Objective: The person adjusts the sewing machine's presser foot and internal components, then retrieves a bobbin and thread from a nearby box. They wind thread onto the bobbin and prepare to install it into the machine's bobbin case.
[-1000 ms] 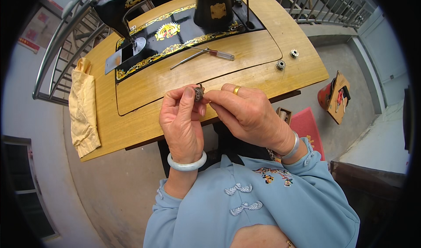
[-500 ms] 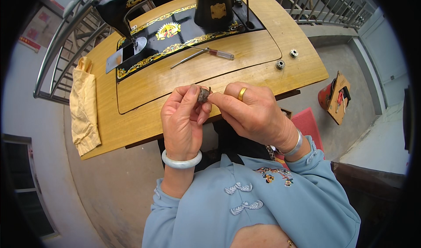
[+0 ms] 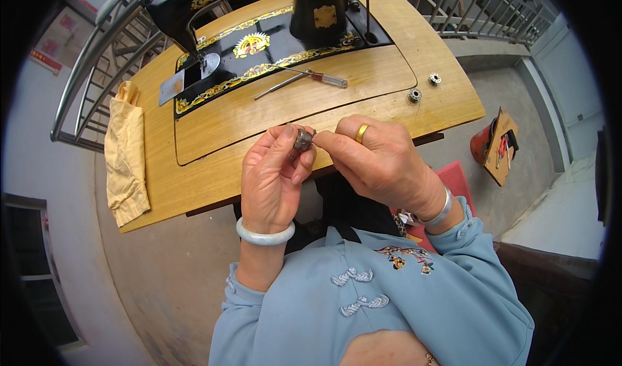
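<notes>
Over the front of the wooden table (image 3: pixel 162 191), my left hand (image 3: pixel 265 178) pinches a small dark metal bobbin case (image 3: pixel 302 140) between thumb and fingers. My right hand (image 3: pixel 376 159), with a gold ring, has its fingers curled and its fingertips on the right side of the case, where a small tab sticks up. Behind them, a screwdriver (image 3: pixel 329 79) with a clear and red handle and a thin metal rod (image 3: pixel 278 85) lie crossed. Two metal bobbins (image 3: pixel 414 96) (image 3: pixel 434 79) sit to their right. The black sewing machine (image 3: pixel 259 44) is set in the table.
A folded yellow cloth (image 3: pixel 126 159) lies along the table's left end. Metal railings (image 3: pixel 466 13) stand behind. At right on the floor, a red bucket (image 3: pixel 479 142) carries a board (image 3: pixel 500 155) with small tools. Something pink (image 3: pixel 453 181) is below the table's right side.
Since a second ago the bobbin case has shifted slightly right and turned in the fingers. My right hand has moved a little right, its index finger still at the case.
</notes>
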Demonstrator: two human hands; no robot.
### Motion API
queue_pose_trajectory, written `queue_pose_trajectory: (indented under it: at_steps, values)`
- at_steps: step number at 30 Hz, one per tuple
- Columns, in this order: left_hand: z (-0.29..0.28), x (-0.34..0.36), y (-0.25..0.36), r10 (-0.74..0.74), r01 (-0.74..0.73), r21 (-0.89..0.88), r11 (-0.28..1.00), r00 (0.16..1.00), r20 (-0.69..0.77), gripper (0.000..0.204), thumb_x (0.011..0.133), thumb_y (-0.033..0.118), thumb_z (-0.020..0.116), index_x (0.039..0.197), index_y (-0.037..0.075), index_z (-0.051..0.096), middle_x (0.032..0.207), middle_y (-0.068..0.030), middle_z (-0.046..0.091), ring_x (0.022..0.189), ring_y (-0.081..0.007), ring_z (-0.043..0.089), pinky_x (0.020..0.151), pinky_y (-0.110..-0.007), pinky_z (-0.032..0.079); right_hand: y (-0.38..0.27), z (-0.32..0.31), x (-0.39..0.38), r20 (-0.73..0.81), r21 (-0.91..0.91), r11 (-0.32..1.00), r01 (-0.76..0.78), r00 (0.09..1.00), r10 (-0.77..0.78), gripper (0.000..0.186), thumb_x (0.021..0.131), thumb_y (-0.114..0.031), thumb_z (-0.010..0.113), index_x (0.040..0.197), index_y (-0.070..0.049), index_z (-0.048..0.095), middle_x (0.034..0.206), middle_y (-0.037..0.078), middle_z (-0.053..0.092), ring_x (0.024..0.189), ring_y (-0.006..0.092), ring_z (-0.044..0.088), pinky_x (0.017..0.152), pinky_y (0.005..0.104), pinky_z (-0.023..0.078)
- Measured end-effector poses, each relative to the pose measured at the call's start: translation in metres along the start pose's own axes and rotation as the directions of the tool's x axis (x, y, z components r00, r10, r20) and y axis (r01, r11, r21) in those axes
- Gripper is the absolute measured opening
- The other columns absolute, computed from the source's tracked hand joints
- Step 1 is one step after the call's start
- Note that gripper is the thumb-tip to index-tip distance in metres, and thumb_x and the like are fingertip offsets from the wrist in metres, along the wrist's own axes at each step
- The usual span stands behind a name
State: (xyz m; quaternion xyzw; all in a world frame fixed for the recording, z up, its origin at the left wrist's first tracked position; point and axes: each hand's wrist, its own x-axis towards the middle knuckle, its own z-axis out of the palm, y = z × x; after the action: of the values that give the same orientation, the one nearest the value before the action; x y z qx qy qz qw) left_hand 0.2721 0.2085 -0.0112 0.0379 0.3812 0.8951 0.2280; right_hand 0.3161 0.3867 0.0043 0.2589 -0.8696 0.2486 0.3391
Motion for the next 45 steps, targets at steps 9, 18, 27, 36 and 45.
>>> queue_pose_trajectory:
  at_steps: [9,18,27,36,45]
  values:
    - [0.002,-0.004,0.000,0.008,-0.015,0.114,0.993,0.998,0.058,0.017,0.102,0.015,0.060,0.100,-0.002,0.063,0.091,-0.0101,0.065,0.067,-0.0121,0.054,0.049,-0.019,0.037,0.012,-0.011,0.007,0.023,0.004,0.998,0.057,0.998,-0.057,0.021,0.077,-0.005,0.067,0.098,-0.005,0.067,0.081,0.004,0.059,0.073,0.0206,0.064,0.055,0.0321,0.052]
    - [-0.002,-0.006,0.004,-0.014,-0.009,0.167,0.986,0.991,0.136,0.016,0.101,0.014,0.063,0.099,-0.002,0.062,0.091,-0.0124,0.069,0.063,-0.0114,0.056,0.050,-0.020,0.038,0.023,-0.017,0.016,0.125,0.161,0.981,0.105,0.984,-0.125,0.020,0.075,0.000,0.068,0.094,-0.004,0.063,0.083,0.007,0.061,0.076,0.0248,0.064,0.062,0.0355,0.053]
    - [-0.003,-0.004,0.002,-0.059,0.034,0.195,0.980,0.991,0.122,0.015,0.101,0.013,0.063,0.099,-0.001,0.061,0.090,-0.0118,0.068,0.064,-0.0121,0.057,0.050,-0.019,0.037,0.031,-0.016,0.013,0.131,0.221,0.970,0.097,0.983,-0.129,0.019,0.075,0.002,0.067,0.092,-0.002,0.061,0.081,0.008,0.060,0.077,0.0275,0.064,0.065,0.0370,0.053]
    - [-0.005,-0.001,0.006,-0.057,0.033,0.168,0.985,0.989,0.136,0.016,0.101,0.013,0.061,0.098,-0.002,0.061,0.094,-0.0139,0.067,0.064,-0.0118,0.056,0.049,-0.019,0.036,0.034,-0.012,0.004,0.128,0.209,0.975,0.078,0.986,-0.106,0.017,0.075,0.001,0.067,0.091,-0.003,0.062,0.077,0.007,0.058,0.076,0.0250,0.064,0.063,0.0354,0.053]
    - [0.000,-0.003,0.004,0.020,-0.060,0.265,0.962,0.988,0.153,0.016,0.101,0.013,0.062,0.095,-0.002,0.061,0.095,-0.0154,0.067,0.064,-0.0117,0.054,0.054,-0.021,0.040,0.033,-0.017,-0.001,0.065,0.194,0.974,0.119,0.989,-0.134,0.016,0.076,-0.003,0.068,0.090,-0.003,0.062,0.076,0.005,0.055,0.074,0.0221,0.063,0.059,0.0344,0.052]
